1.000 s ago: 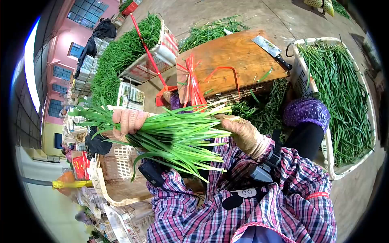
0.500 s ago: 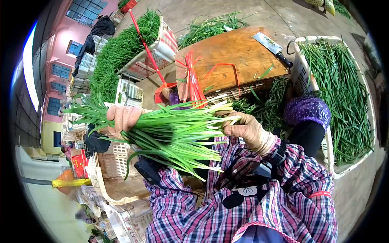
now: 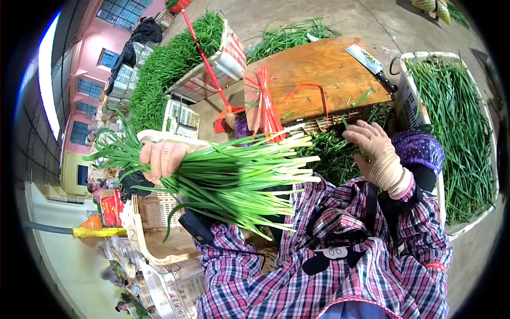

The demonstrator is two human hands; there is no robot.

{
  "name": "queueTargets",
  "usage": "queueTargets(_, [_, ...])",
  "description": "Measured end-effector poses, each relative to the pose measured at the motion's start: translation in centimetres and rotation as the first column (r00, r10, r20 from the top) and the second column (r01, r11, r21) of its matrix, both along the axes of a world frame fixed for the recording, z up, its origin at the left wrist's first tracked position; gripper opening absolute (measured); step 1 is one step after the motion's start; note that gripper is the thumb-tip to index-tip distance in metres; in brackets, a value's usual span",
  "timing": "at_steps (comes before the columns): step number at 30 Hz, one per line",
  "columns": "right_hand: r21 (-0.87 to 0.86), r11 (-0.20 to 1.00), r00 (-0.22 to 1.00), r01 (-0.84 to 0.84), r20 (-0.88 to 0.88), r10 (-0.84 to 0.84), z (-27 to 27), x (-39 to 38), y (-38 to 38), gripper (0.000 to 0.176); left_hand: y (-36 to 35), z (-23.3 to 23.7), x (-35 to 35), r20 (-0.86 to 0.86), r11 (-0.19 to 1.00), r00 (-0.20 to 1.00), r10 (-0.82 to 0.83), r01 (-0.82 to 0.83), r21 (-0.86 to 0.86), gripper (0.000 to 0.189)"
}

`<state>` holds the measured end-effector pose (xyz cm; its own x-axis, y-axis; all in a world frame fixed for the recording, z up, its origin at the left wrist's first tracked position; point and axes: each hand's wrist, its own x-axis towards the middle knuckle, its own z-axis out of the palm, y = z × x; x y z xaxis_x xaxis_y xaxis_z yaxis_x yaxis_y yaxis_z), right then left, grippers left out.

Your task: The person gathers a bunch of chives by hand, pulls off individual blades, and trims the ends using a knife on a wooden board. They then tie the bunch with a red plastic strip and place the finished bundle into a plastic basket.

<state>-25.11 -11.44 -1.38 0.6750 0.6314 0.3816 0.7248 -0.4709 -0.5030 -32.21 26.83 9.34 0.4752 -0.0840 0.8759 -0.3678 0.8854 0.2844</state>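
Observation:
My left hand [image 3: 164,159], in a pale glove, is closed around a bunch of garlic chives [image 3: 244,178] near its leafy end. The pale cut stems fan out to the right, and a few leaves droop below. My right hand [image 3: 378,159], gloved too, is apart from the bunch on the right. Its fingers are stretched out and nothing shows in them. Behind it are loose dark green trimmings [image 3: 334,154] under the edge of a wooden board [image 3: 313,69]. Red ties [image 3: 267,109] hang over the board's near left side.
A cleaver [image 3: 366,59] lies at the board's right corner. Crates of greens stand at the right [image 3: 486,117] and back left [image 3: 228,58]. A red-handled dustpan [image 3: 226,119] stands left of the board. At the lower left is a pale plastic basket [image 3: 139,234].
My right hand has let go of the stem ends and moved right, its fingers now extended. My left hand still grips the bunch. The whole view has shifted slightly.

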Motion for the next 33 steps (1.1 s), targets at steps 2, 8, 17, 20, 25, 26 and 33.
queueTargets(2, [0.133,0.990,0.996,-0.045,-0.074,0.055,1.8,0.4,0.4,0.042,0.0,-0.1,0.5,0.030,0.998,0.998,-0.062,0.062,0.024,0.016])
queueTargets(8, [0.454,0.888,0.963,-0.075,-0.197,0.182,4.1,0.5,2.8,0.021,-1.9,1.8,0.5,0.015,0.978,0.991,-0.133,0.129,0.163,0.015])
queueTargets(17, [0.212,0.965,0.959,-0.152,-0.206,0.196,3.4,0.5,6.9,0.018,-5.6,1.5,0.9,-0.178,0.986,0.983,0.038,-0.008,0.166,0.015])
queueTargets(20, [0.306,0.951,0.835,-0.045,-0.511,0.204,3.3,0.0,6.8,0.010,-5.0,1.4,1.1,-0.189,0.981,0.982,-0.003,0.040,0.190,0.017])
queueTargets(25, [0.539,0.812,0.605,0.224,-0.730,0.317,1.9,0.7,5.5,0.012,-4.2,0.5,2.6,-0.023,0.971,0.985,-0.172,0.174,0.167,0.015])
queueTargets(26, [0.581,0.772,0.601,0.259,-0.722,0.343,1.6,1.2,4.9,0.014,-4.5,0.6,2.5,-0.002,0.973,0.981,-0.192,0.191,0.126,0.014])
queueTargets(33, [0.558,0.826,0.567,0.080,-0.707,0.423,0.2,2.4,1.9,0.027,-3.2,2.9,1.9,0.071,0.922,0.931,-0.359,0.342,0.181,0.014])
